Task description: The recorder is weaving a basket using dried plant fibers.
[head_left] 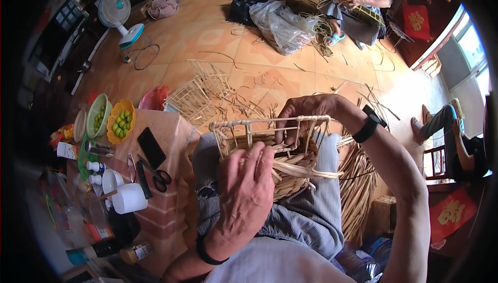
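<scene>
left of the basket, the scissors and white cup obstruct the worktop; to its right lies a straw bundle; beyond the basket, passage is possible above the floor.

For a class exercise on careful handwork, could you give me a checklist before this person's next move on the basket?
1. Left hand at the near side of the basket: ok.
2. Right hand at its far side: ok.
3. Strand ends tucked in: not ok, some stick out to the right.
4. Fingertips' exact hold: cannot tell, partly hidden.
5. Scissors apart from both hands: ok.
</scene>
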Tool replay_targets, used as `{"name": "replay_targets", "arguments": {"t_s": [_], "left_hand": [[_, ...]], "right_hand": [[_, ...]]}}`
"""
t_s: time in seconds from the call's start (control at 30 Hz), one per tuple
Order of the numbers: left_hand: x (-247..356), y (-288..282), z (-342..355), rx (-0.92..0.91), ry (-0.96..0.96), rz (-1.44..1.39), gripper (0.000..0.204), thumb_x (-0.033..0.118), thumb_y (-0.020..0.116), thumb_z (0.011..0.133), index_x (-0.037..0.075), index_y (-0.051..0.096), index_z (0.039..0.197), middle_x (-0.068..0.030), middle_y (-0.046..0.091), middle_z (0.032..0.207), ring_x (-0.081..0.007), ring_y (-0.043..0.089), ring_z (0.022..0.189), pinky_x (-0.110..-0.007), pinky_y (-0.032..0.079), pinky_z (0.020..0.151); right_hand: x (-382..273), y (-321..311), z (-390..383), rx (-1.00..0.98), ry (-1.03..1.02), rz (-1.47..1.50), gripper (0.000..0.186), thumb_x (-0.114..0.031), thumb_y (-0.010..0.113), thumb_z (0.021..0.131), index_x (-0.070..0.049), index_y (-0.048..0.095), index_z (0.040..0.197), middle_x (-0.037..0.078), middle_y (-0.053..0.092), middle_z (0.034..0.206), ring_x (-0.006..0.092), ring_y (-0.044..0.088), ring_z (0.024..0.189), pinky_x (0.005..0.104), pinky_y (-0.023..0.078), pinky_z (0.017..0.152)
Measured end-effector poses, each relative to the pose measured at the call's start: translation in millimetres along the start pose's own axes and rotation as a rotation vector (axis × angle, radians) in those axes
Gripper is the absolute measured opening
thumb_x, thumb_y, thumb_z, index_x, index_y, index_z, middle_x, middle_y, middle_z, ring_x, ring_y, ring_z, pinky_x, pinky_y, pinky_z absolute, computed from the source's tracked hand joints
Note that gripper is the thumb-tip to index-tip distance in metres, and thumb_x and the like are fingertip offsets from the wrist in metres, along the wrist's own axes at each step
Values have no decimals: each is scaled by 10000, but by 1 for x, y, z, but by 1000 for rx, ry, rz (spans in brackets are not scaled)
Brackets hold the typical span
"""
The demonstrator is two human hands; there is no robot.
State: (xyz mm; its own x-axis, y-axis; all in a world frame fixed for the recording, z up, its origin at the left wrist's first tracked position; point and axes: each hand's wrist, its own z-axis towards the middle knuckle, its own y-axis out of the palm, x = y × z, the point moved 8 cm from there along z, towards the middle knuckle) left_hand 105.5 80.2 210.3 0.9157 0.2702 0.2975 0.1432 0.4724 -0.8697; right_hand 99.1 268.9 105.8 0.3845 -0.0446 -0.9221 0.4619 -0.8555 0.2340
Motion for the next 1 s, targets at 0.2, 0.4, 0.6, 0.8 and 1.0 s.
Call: {"name": "replay_targets", "arguments": {"t_s": [0.2,0.4,0.6,0.8,1.0], "left_hand": [[3,-1,4,-143,50,118,557,65,784,853,28,610,1381,-132,697,1291,-343,609,1172,-468,452,1090],[9,-4,-1,-184,36,36,513,28,771,861,18,620,1351,-134,682,1304,-333,623,1162,-459,490,1058],[12,3,6,-165,135,-69,436,9,673,927,-35,611,1357,-170,628,1330,-327,615,1185,-444,512,1042],[5,24,12,-353,18,-247,635,-73,692,883,52,466,1463,-213,574,1243,-442,616,1180,-508,513,1001],[0,31,35,-433,55,-460,599,-110,663,870,30,478,1422,-255,626,1274,-463,628,1193,-502,523,995]], "right_hand": [[19,8,6,-138,138,34,433,-15,864,832,71,738,1238,139,786,1019,189,768,870,293,637,790],[26,13,17,-220,35,34,410,-86,865,868,58,743,1232,112,788,1023,154,738,876,299,620,801],[24,16,25,-246,-3,-72,337,-130,871,894,10,767,1182,42,794,1034,111,699,916,287,588,849],[23,19,34,-234,-11,50,456,-49,908,800,4,727,1215,66,776,1054,137,707,941,287,582,815],[13,16,29,-188,-212,97,491,-109,902,826,8,685,1250,52,755,1079,130,690,989,295,573,873]]}}
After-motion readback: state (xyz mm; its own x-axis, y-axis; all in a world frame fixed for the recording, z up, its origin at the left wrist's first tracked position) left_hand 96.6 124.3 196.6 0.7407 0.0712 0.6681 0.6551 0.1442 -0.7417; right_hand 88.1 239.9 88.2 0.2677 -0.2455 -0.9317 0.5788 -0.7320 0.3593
